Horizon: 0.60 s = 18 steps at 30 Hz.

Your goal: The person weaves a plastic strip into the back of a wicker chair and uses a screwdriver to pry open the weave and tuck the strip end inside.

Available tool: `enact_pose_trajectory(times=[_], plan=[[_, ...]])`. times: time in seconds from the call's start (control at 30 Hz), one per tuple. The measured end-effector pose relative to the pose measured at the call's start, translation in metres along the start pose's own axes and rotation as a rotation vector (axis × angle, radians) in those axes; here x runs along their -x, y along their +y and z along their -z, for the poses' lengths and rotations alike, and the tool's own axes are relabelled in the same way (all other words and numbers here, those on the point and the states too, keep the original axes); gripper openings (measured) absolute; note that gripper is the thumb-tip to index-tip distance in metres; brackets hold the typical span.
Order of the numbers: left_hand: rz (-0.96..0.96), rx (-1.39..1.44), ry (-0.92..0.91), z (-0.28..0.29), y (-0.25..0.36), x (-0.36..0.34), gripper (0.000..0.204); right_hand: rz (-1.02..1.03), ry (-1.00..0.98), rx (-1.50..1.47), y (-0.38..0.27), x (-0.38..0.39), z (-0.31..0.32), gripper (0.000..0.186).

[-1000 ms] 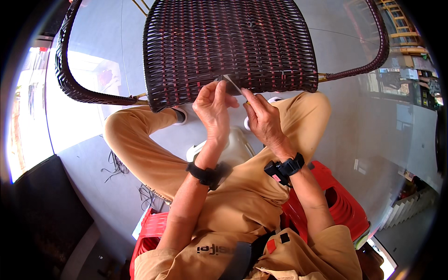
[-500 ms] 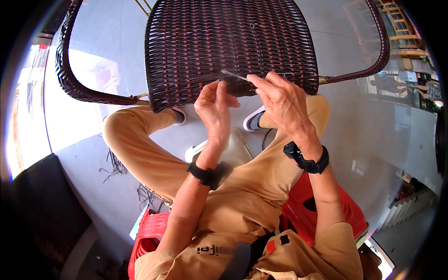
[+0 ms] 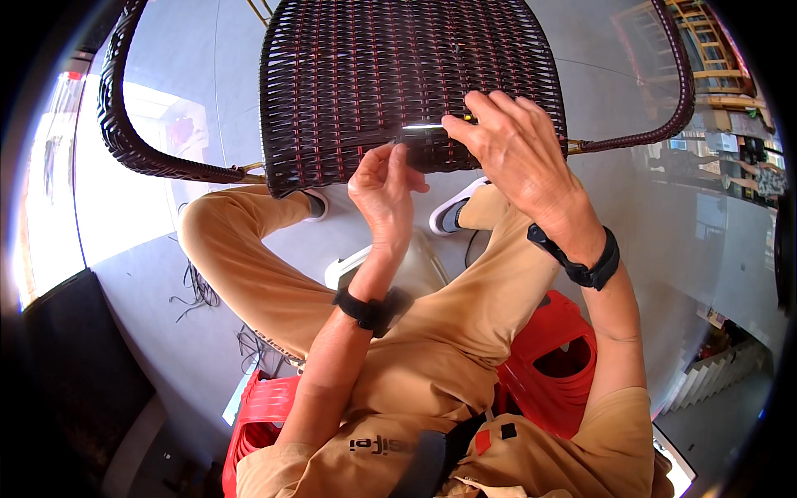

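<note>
A dark brown and red woven wicker chair panel (image 3: 407, 75) stands in front of me, its near edge by my hands. My left hand (image 3: 384, 187) is at this edge, thumb and fingers pinched together; what lies between them is hidden, though dark strands run close by. My right hand (image 3: 523, 149) is higher and to the right, over the weave. Between its thumb and fingers it holds a slim tool with a shiny metal shaft (image 3: 423, 127), which points left, just above my left fingertips. The tool's handle is mostly hidden in the hand.
Curved wicker-wrapped arms stick out at the left (image 3: 124, 133) and right (image 3: 677, 108) of the panel. A whitish container (image 3: 419, 270) stands on the floor between my legs. Loose dark strands (image 3: 198, 290) lie at the left. Red plastic stools (image 3: 540, 365) are under and beside me.
My right hand has moved up and right and turned, its fingers more extended. The tool's shaft has swung from slanting to nearly level. My left hand has stayed almost in place.
</note>
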<state>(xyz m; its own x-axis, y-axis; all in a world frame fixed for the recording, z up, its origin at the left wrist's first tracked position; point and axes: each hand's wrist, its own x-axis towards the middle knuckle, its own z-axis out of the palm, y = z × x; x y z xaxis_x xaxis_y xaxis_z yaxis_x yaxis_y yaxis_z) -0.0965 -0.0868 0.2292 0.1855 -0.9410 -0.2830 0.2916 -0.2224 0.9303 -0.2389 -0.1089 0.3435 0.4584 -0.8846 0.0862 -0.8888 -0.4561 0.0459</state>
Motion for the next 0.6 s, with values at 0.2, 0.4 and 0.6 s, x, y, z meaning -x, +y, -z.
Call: enact_pose_trajectory(times=[0.2, 0.4, 0.6], plan=[[-0.003, 0.005, 0.006, 0.000, -0.001, -0.001, 0.017, 0.011, -0.092, -0.002, 0.001, -0.001, 0.006, 0.027], [-0.010, -0.015, 0.004, 0.000, 0.000, -0.002, 0.018, 0.053, -0.151, -0.050, 0.007, 0.002, 0.010, 0.031], [-0.001, -0.034, 0.001, -0.001, 0.002, -0.001, 0.019, 0.272, 0.325, -0.159, 0.020, -0.001, -0.004, 0.002]])
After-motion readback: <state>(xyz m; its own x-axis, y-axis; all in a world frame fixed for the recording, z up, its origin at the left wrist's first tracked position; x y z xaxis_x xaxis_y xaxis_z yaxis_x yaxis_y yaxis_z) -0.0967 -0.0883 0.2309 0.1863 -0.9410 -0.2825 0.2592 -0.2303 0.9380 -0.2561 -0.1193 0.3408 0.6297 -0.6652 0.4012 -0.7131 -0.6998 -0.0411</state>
